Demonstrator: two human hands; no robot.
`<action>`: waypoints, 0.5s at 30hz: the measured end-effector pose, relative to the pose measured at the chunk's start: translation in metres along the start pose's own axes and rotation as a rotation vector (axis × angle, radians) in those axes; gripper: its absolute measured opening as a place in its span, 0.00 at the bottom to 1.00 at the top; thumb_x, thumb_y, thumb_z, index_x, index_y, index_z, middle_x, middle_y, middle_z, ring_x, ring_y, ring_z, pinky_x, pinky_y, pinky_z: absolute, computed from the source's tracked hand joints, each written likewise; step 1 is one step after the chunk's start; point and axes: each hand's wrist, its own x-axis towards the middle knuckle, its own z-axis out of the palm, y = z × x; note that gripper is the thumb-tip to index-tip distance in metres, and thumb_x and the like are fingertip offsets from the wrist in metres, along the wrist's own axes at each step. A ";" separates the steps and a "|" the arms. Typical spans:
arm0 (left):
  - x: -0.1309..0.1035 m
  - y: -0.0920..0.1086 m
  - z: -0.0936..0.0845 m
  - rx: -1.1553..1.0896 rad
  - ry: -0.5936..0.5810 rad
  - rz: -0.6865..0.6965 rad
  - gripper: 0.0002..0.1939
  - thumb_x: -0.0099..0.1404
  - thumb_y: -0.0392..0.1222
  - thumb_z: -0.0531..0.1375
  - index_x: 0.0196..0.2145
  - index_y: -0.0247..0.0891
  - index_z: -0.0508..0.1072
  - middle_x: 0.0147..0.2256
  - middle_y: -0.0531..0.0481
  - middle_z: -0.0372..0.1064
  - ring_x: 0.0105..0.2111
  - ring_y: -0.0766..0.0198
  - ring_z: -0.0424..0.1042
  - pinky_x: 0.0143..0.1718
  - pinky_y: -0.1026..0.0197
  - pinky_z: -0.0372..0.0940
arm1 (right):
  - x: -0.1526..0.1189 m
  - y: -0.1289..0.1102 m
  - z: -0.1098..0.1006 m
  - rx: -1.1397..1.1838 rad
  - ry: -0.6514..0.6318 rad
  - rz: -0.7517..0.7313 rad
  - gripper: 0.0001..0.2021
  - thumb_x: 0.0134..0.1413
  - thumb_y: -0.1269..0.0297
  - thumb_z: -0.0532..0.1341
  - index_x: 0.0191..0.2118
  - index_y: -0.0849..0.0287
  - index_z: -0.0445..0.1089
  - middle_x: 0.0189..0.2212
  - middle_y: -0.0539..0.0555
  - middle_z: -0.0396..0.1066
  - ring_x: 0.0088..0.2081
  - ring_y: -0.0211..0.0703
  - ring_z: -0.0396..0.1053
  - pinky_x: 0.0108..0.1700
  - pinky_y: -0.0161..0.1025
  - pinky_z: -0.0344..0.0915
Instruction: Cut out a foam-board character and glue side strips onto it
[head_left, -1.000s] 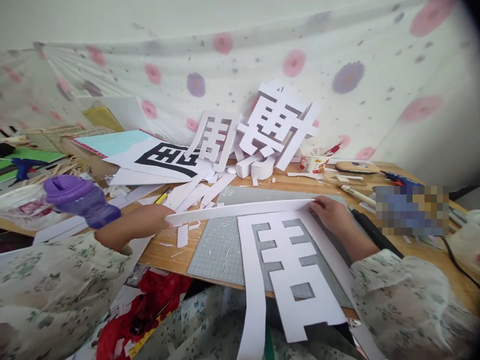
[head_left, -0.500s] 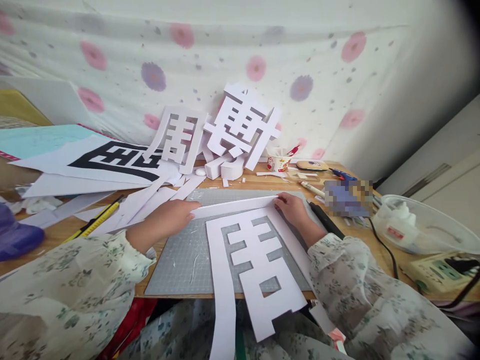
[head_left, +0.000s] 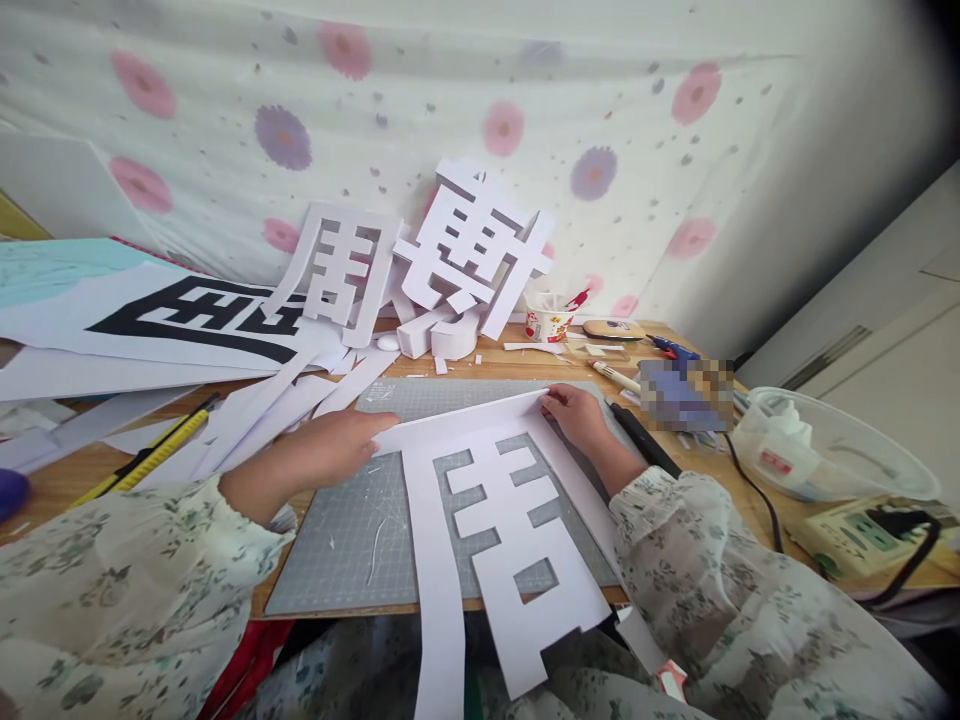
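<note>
A white cut-out character [head_left: 517, 560] lies partly on the grey cutting mat [head_left: 337, 565], its lower part jutting past the mat's near edge. Along its top runs a narrow white strip [head_left: 465, 420], standing on edge and bent at the right corner, from where it continues down the right side. The strip's left end is pinched in my left hand [head_left: 311, 455], thumb and fingers together. At the bent corner, my right hand [head_left: 581, 425] grips the strip between thumb and fingertips. Strip and cut-out appear to meet along the top edge.
Finished white characters [head_left: 480, 245] lean against the flowered curtain. Left lie a printed black character sheet [head_left: 202, 315], paper strips and a yellow cutter [head_left: 150, 455]. To the right are a black pen-like tool [head_left: 641, 440], a blue glue gun [head_left: 671, 348], a plastic bowl [head_left: 892, 475] and a power strip [head_left: 862, 540].
The strip's left part has come down toward the cut-out's top edge, closing the gap seen earlier. Both hands keep their hold. The whole view has shifted slightly.
</note>
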 end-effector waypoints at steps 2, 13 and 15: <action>0.001 0.001 0.000 0.009 -0.045 0.040 0.07 0.61 0.36 0.52 0.32 0.44 0.69 0.33 0.48 0.73 0.38 0.52 0.74 0.35 0.59 0.60 | 0.001 0.000 0.000 0.021 -0.002 0.012 0.07 0.53 0.58 0.60 0.31 0.53 0.72 0.24 0.51 0.75 0.27 0.45 0.72 0.36 0.42 0.70; 0.007 0.001 0.007 0.034 -0.027 0.025 0.10 0.63 0.37 0.51 0.37 0.44 0.71 0.37 0.47 0.75 0.40 0.51 0.74 0.35 0.58 0.60 | 0.000 -0.002 -0.001 0.044 0.000 0.044 0.05 0.51 0.59 0.61 0.29 0.53 0.71 0.24 0.50 0.74 0.27 0.45 0.73 0.37 0.43 0.71; 0.007 0.001 0.007 0.051 -0.023 0.020 0.10 0.63 0.37 0.50 0.37 0.44 0.71 0.38 0.47 0.75 0.40 0.51 0.74 0.35 0.57 0.60 | -0.001 -0.001 -0.001 0.036 -0.001 0.039 0.06 0.51 0.60 0.60 0.28 0.53 0.71 0.23 0.50 0.74 0.27 0.45 0.72 0.36 0.42 0.71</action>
